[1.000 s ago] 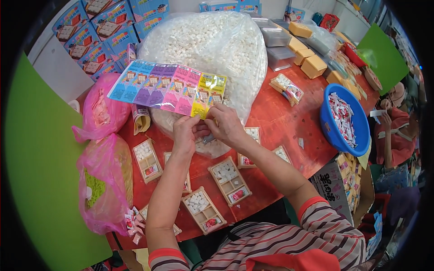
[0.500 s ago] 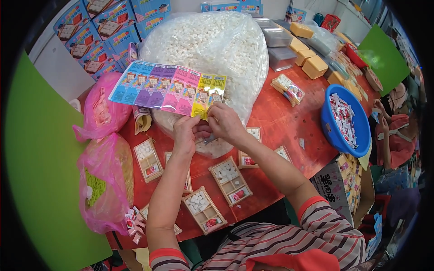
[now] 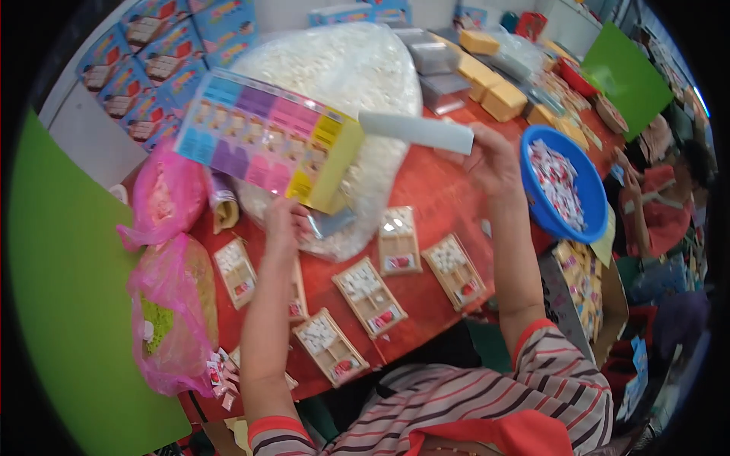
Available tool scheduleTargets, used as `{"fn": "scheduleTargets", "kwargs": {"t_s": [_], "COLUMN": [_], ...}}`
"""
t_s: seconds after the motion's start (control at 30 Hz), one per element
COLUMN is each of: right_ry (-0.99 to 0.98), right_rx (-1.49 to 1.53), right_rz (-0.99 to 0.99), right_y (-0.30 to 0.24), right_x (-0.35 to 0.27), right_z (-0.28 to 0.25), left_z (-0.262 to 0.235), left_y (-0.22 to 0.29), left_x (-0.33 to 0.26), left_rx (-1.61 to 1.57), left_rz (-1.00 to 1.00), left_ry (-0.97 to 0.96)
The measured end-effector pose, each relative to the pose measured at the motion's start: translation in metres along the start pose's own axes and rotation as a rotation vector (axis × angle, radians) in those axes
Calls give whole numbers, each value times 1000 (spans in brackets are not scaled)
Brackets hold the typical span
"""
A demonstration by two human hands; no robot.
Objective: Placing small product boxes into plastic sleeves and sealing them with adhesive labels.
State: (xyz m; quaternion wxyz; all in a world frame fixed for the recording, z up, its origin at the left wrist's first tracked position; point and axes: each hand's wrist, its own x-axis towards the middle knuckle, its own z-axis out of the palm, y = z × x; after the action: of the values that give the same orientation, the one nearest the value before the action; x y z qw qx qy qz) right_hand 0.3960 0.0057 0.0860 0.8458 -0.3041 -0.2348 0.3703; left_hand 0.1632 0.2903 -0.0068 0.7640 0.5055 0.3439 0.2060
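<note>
My left hand (image 3: 286, 222) pinches the lower edge of a glossy label sheet (image 3: 255, 129), printed in blue, purple, pink and yellow columns. The sheet is tilted, and its yellow right end bends away from the rest. Out to the right, my right hand (image 3: 493, 158) grips one end of a pale, blank-looking strip (image 3: 418, 132); its other end reaches close to the sheet's right edge. Below the hands lie several small wooden trays (image 3: 370, 296), with white cubes in one part and a red-printed packet in another. Motion blurs the sheet.
Behind the sheet bulges a large clear bag of white cubes (image 3: 334, 61). Pink plastic bags (image 3: 169, 190) stand at the left. A blue basin (image 3: 566, 182) of small packets sits at the right. Yellow blocks (image 3: 502, 99) and clear boxes line the back right. Another person works at far right.
My right hand has moved right, away from the sheet, with a pale strip stretched out in it. My left hand has shifted left and down, and the sheet has tilted, its right end dropping.
</note>
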Motion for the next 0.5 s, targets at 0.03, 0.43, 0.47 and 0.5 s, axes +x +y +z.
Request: {"fn": "scheduleTargets", "kwargs": {"t_s": [0.03, 0.43, 0.47, 0.5], "right_ry": [-68, 173, 159, 143], "right_rx": [-2, -260, -270, -283], "right_rz": [-46, -2, 6, 13], "right_y": [-13, -16, -9, -2], "right_x": [-17, -208, -216, -221], "right_z": [3, 29, 35, 41], "left_z": [-1, 82, 107, 121], "left_y": [2, -36, -39, -54], "left_x": [0, -166, -195, -211], "left_rx": [23, 801, 916, 932], "left_rz": [41, 1005, 1003, 1112], "left_ry": [12, 52, -150, -351]}}
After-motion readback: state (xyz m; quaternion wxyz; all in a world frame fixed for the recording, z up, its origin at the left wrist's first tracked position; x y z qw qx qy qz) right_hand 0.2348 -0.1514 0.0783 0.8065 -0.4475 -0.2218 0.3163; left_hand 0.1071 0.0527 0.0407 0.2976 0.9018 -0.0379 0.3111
